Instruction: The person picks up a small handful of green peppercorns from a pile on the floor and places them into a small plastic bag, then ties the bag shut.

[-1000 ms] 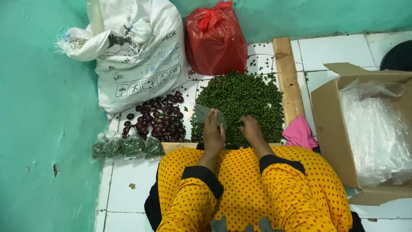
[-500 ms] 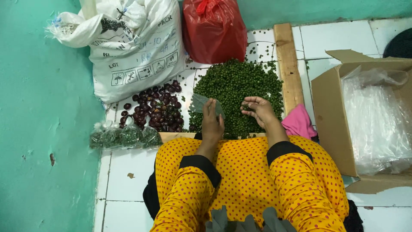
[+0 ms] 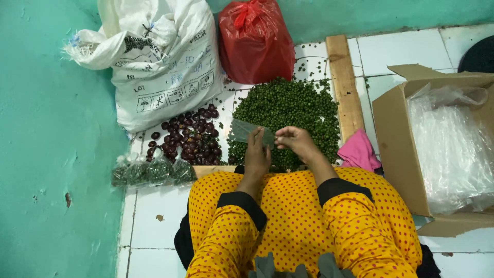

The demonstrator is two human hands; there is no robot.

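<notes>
My left hand (image 3: 256,154) holds a small clear plastic bag (image 3: 246,131) over a heap of small green seeds (image 3: 288,108) on the white tiled floor. My right hand (image 3: 293,140) is at the bag's right edge with its fingers closed on it; I cannot tell whether it holds seeds. A smaller heap of dark red-brown seeds (image 3: 190,136) lies to the left of the green one. Both arms wear yellow sleeves with red dots and black cuffs.
Several filled small bags (image 3: 153,171) lie by the turquoise wall at left. A white sack (image 3: 164,67) and a red plastic bag (image 3: 254,38) stand behind the heaps. A wooden plank (image 3: 343,85), a pink cloth (image 3: 357,152) and a cardboard box (image 3: 393,139) lined with clear plastic sit at right.
My right hand has moved left from the green heap to the bag held in my left hand. The camera view has shifted slightly.
</notes>
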